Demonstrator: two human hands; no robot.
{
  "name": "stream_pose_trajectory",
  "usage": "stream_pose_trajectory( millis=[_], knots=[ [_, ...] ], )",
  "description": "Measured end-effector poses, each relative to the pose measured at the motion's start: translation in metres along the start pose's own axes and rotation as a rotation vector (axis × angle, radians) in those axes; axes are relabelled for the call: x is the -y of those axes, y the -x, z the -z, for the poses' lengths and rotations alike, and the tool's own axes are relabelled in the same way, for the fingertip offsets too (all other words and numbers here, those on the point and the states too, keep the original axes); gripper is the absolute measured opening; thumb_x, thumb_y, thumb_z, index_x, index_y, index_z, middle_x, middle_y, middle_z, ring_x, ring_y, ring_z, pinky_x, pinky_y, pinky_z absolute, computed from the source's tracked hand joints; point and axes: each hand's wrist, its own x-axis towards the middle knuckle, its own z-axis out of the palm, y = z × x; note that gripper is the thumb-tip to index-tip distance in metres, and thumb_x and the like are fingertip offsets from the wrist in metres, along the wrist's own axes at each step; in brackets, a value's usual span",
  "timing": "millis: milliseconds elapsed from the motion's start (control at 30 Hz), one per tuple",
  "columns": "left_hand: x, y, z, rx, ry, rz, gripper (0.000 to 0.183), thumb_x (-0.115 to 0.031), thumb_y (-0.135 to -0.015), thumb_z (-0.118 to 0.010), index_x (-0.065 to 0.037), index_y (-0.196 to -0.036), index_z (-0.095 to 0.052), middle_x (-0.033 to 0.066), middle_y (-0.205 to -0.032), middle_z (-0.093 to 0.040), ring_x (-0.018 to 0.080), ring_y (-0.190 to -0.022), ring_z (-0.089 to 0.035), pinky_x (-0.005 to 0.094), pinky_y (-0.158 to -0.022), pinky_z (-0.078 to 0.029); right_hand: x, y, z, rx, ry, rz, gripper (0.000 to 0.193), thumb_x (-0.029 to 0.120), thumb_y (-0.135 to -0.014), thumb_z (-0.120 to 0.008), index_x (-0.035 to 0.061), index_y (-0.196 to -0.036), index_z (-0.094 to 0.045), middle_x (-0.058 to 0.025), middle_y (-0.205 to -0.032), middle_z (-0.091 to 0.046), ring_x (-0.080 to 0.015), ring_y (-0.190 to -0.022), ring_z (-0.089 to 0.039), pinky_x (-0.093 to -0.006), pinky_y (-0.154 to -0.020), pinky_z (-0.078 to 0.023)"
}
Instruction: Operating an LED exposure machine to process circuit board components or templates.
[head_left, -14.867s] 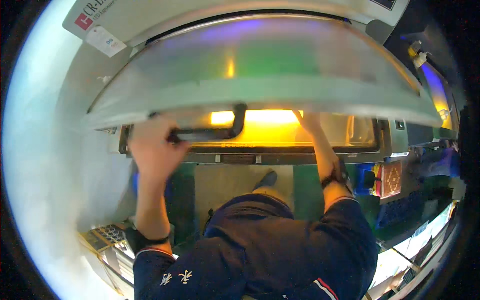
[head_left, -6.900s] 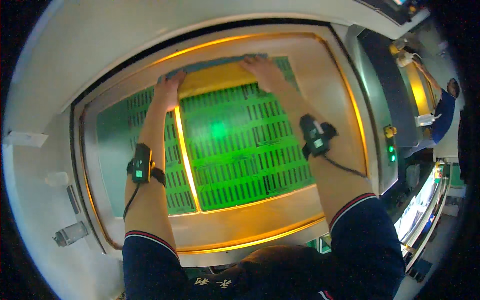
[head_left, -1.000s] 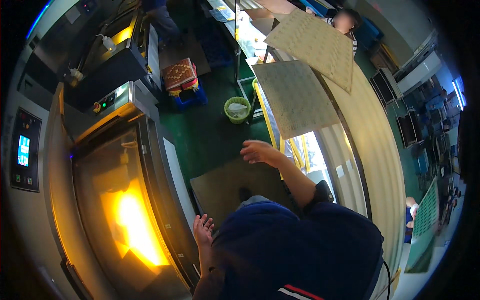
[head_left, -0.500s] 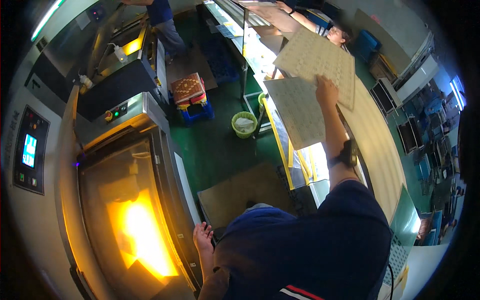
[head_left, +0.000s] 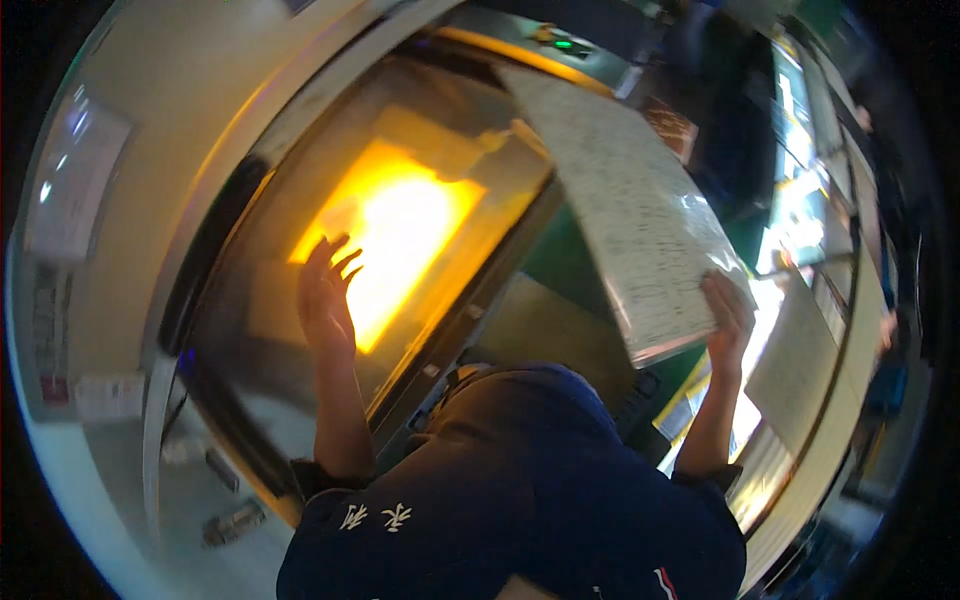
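Observation:
My right hand (head_left: 728, 315) grips the near right edge of a thin, flat panel (head_left: 640, 215). The panel is pale grey, with rows of fine dark marks and a glossy surface that catches the light. It hangs tilted in the air, its far end over the rim of a machine with a glowing yellow bed (head_left: 345, 275). My left hand (head_left: 328, 305) is over that bed, fingers apart and bent a little, with nothing in it. Whether the left fingertips touch the surface I cannot tell.
A dark frame edge (head_left: 450, 325) borders the bed. Behind it is a control box (head_left: 565, 45) with a green light. At right runs a brightly lit bench (head_left: 790, 215) with another grey panel (head_left: 800, 360) on it. A reddish-brown patterned stack (head_left: 672, 130) shows behind my panel.
My view and body have turned left toward the machine. My right hand has brought a panel from the bench side across to it. My left hand has risen over the lit bed.

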Motion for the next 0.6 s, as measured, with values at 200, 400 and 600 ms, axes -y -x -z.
stream_pose_trajectory(
  millis=[200,400,600],
  knots=[
    [-0.108,-0.010,0.040,0.173,0.057,-0.364,0.069,-0.040,-0.093,-0.059,-0.006,-0.149,-0.036,0.0248,-0.150,-0.037,0.0374,-0.134,-0.044,0.0509,-0.106,-0.041,0.115,-0.071,-0.204,0.335,-0.459,0.346,0.039,0.013,-0.077,-0.061,0.0172,-0.115,-0.069,-0.0044,-0.123,-0.067,-0.0308,-0.117,-0.060,-0.0502,-0.100,-0.046],
    [-0.132,-0.002,0.009,0.235,0.555,-0.279,0.077,-0.041,-0.095,-0.055,-0.019,-0.156,-0.015,0.0043,-0.165,-0.002,0.0274,-0.150,-0.013,0.0591,-0.112,-0.030,0.221,-0.069,-0.380,0.755,-0.326,0.576,0.044,0.024,-0.092,-0.058,0.0302,-0.136,-0.054,0.0048,-0.151,-0.041,-0.0239,-0.143,-0.032,-0.0650,-0.113,-0.021],
    [-0.122,0.033,-0.006,-0.040,0.513,-0.256,0.072,-0.054,-0.092,-0.056,-0.024,-0.152,-0.030,-0.0047,-0.163,-0.015,0.0242,-0.148,-0.019,0.0673,-0.106,-0.034,0.283,-0.084,-0.456,0.914,-0.356,0.524,0.045,0.037,-0.098,-0.051,0.0306,-0.142,-0.045,0.0032,-0.159,-0.026,-0.0252,-0.150,-0.015,-0.0743,-0.111,-0.006]
  ],
)
